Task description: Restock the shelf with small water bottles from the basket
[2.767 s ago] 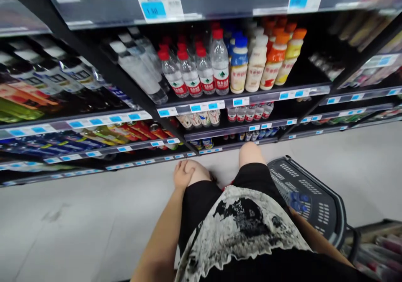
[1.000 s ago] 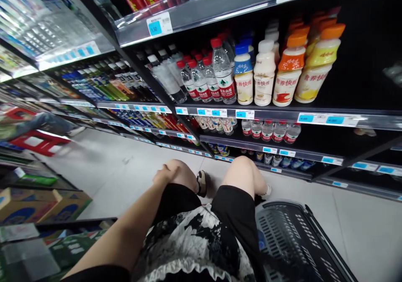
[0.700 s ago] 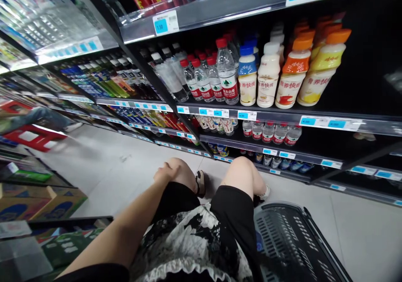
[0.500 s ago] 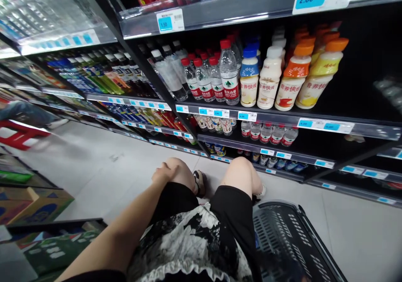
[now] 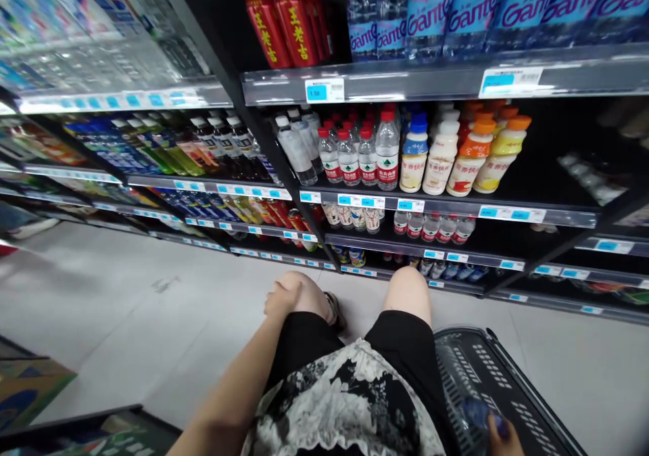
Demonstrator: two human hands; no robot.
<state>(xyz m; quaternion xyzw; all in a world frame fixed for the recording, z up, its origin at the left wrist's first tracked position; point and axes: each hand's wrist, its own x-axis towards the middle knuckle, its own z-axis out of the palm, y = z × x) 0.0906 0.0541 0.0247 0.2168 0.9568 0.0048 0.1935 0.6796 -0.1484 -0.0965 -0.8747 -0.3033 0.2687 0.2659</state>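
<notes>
My left hand (image 5: 282, 298) rests on my bent left knee (image 5: 308, 295), its fingers laid over the skin and holding nothing. At the lower right edge, my right hand (image 5: 504, 439) is partly cut off by the frame. Its fingers close round the dark blue cap end of a clear bottle (image 5: 474, 412) with a blue label, blurred, over the grey shopping basket (image 5: 514, 381). The basket stands on the floor beside my right leg.
Drink shelves rise ahead, with blue-labelled water bottles (image 5: 474, 13), red cans (image 5: 297, 26), red-capped water bottles (image 5: 387, 151) and milk drink bottles (image 5: 440, 158). Cardboard boxes (image 5: 35, 385) stand at lower left. A person's shoe (image 5: 38, 228) shows at the far left.
The view has tilted up and shifted left, showing more of the upper shelf. My right hand and the bottle have come into clearer view over the basket. My left hand stays on the knee.
</notes>
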